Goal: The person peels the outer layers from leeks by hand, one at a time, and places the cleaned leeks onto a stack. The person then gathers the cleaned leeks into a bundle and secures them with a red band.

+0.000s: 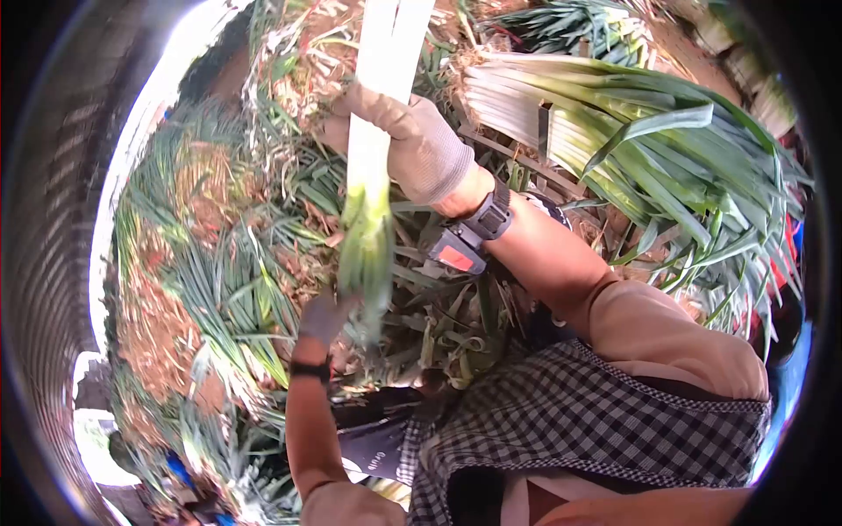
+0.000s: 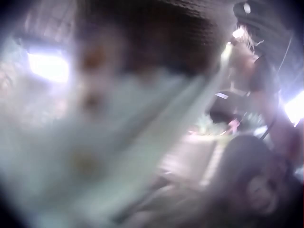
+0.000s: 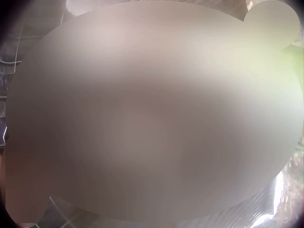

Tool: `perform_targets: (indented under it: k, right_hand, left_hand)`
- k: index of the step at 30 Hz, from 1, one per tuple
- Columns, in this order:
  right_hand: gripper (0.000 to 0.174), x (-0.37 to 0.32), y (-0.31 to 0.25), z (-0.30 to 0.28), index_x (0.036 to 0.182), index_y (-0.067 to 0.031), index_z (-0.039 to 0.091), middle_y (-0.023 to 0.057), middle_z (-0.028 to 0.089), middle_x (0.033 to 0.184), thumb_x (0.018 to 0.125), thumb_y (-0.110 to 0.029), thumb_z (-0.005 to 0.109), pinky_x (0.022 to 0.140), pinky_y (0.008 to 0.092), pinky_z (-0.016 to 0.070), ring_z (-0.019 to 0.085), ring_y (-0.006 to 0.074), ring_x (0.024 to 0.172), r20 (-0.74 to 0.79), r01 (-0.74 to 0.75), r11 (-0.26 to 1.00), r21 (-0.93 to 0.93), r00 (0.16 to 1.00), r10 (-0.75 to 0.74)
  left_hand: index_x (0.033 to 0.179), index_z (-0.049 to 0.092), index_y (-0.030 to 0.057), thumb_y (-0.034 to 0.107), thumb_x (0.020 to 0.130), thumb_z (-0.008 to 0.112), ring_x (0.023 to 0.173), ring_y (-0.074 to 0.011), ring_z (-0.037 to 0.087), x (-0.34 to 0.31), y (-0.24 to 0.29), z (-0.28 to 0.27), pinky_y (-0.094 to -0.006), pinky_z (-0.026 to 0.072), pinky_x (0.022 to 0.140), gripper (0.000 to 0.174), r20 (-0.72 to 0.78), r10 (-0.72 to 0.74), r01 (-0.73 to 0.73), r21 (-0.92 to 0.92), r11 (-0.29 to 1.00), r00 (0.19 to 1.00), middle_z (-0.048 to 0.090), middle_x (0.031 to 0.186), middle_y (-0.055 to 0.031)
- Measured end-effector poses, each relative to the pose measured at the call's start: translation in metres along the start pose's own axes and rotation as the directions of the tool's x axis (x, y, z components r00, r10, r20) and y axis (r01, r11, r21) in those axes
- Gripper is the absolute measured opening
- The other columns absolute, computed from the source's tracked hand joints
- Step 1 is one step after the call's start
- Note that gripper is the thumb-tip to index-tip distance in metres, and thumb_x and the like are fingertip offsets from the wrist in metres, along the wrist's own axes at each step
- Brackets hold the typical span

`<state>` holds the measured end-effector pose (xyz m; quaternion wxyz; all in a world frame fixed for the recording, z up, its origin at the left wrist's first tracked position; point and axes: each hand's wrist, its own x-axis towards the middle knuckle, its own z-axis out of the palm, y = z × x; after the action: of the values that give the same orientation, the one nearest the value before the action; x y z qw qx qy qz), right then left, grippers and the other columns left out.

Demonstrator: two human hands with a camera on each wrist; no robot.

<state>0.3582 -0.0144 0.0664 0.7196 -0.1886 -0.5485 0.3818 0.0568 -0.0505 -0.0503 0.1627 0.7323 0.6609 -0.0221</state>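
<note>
In the head view my gloved right hand [image 1: 425,145] grips the thick white shanks of a few leeks [image 1: 370,149], held upright in front of me. Their green leaves hang down, blurred. Lower down, my left hand [image 1: 323,320], in a greyish glove, is right beside the leaf ends, and motion blur hides its fingers. Pale green leaves [image 2: 137,137] fill much of the left wrist view, close to the lens and out of focus. A large smooth blur covers most of the right wrist view, hiding the right hand there.
A big bundle of leeks [image 1: 631,131] lies on a slatted rack [image 1: 561,175] at the right. Loose leeks [image 1: 237,272] and trimmed leaves [image 1: 447,333] cover the ground at left and below my hands. A ribbed plastic wall [image 1: 53,263] curves along the far left.
</note>
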Motion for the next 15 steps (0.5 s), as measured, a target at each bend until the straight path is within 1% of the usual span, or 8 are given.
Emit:
perform_targets:
  k: [1, 3, 4, 5, 7, 12, 14, 15]
  right_hand:
    - [0.044, 0.003, -0.004, -0.009, 0.103, -0.0003, 0.058, 0.0090, 0.064, 0.094, 0.097, -0.043, 0.049, 0.083, 0.0292, 0.0513, 0.063, 0.0166, 0.092, 0.025, -0.028, 0.999, -0.027, 0.999, 0.029]
    - [0.042, 0.013, 0.006, -0.026, 0.103, -0.0006, 0.058, 0.0092, 0.064, 0.094, 0.097, -0.041, 0.050, 0.083, 0.0294, 0.0513, 0.063, 0.0172, 0.092, 0.025, -0.137, 0.981, 0.138, 0.991, 0.135]
    - [0.040, 0.013, 0.011, -0.029, 0.102, -0.0008, 0.058, 0.0093, 0.064, 0.095, 0.096, -0.039, 0.051, 0.084, 0.0296, 0.0513, 0.063, 0.0178, 0.091, 0.068, -0.239, 0.925, 0.296, 0.971, 0.229]
    - [0.038, 0.010, -0.002, -0.023, 0.103, -0.0012, 0.058, 0.0092, 0.065, 0.097, 0.097, -0.037, 0.051, 0.085, 0.0304, 0.0511, 0.064, 0.0181, 0.093, 0.030, -0.252, 0.925, 0.283, 0.967, 0.254]
    - [0.039, 0.011, 0.012, -0.024, 0.105, -0.0008, 0.057, 0.0101, 0.065, 0.100, 0.097, -0.039, 0.051, 0.086, 0.0313, 0.0512, 0.064, 0.0192, 0.093, 0.087, -0.208, 0.928, 0.310, 0.978, 0.190]
    - [0.043, 0.005, 0.008, -0.013, 0.110, 0.0000, 0.055, 0.0108, 0.063, 0.105, 0.095, -0.040, 0.054, 0.091, 0.0377, 0.0499, 0.064, 0.0243, 0.098, 0.183, -0.267, 0.770, 0.580, 0.963, 0.196]
    - [0.043, 0.006, 0.009, -0.017, 0.109, 0.0001, 0.055, 0.0084, 0.062, 0.100, 0.094, -0.041, 0.054, 0.091, 0.0377, 0.0489, 0.063, 0.0228, 0.095, 0.203, -0.268, 0.742, 0.614, 0.963, 0.179]
    - [0.044, 0.008, 0.009, -0.020, 0.108, 0.0003, 0.055, 0.0059, 0.061, 0.096, 0.094, -0.041, 0.054, 0.092, 0.0377, 0.0480, 0.061, 0.0213, 0.092, 0.235, -0.272, 0.715, 0.644, 0.960, 0.153]
  left_hand:
    - [0.118, 0.061, 0.0035, 0.072, 0.069, 0.062, 0.098, -0.0385, 0.063, -0.008, -0.015, -0.007, -0.0434, 0.0491, 0.084, 0.085, 0.205, -0.107, 0.023, 0.376, 0.927, 0.973, 0.066, 0.101, -0.0229]
    - [0.112, 0.066, 0.0052, 0.071, 0.072, 0.060, 0.098, -0.0358, 0.064, -0.030, -0.064, -0.005, -0.0430, 0.0485, 0.087, 0.077, -0.160, 0.107, -0.064, 0.251, 0.966, 0.981, 0.067, 0.102, -0.0205]
    - [0.110, 0.066, 0.0047, 0.054, 0.079, 0.065, 0.087, -0.0298, 0.068, -0.008, -0.098, -0.004, -0.0394, 0.0525, 0.079, 0.058, -0.229, 0.361, -0.257, 0.384, 0.887, 0.904, 0.068, 0.097, -0.0196]
    - [0.109, 0.066, 0.0016, 0.029, 0.082, 0.071, 0.079, -0.0217, 0.068, -0.031, -0.019, -0.055, -0.0322, 0.0540, 0.073, 0.039, -0.295, 0.164, -0.206, -0.118, 0.971, 0.941, 0.069, 0.095, -0.0170]
    - [0.109, 0.065, -0.0013, 0.008, 0.078, 0.071, 0.081, -0.0169, 0.065, -0.027, 0.029, -0.076, -0.0273, 0.0532, 0.074, 0.033, -0.443, 0.094, -0.295, -0.411, 0.863, 0.892, 0.069, 0.094, -0.0118]
    - [0.114, 0.064, 0.0008, -0.006, 0.075, 0.068, 0.082, -0.0150, 0.065, -0.015, 0.097, -0.080, -0.0264, 0.0527, 0.075, 0.040, -0.386, 0.349, -0.515, -0.532, 0.672, 0.854, 0.067, 0.099, -0.0086]
    - [0.107, 0.066, 0.0014, -0.008, 0.074, 0.067, 0.081, -0.0148, 0.064, -0.017, 0.106, -0.078, -0.0259, 0.0519, 0.073, 0.034, -0.428, 0.375, -0.555, -0.464, 0.690, 0.823, 0.065, 0.097, -0.0077]
    - [0.103, 0.067, 0.0012, -0.008, 0.073, 0.067, 0.081, -0.0148, 0.063, -0.016, 0.108, -0.077, -0.0257, 0.0512, 0.072, 0.031, -0.470, 0.470, -0.645, -0.341, 0.684, 0.747, 0.065, 0.095, -0.0080]
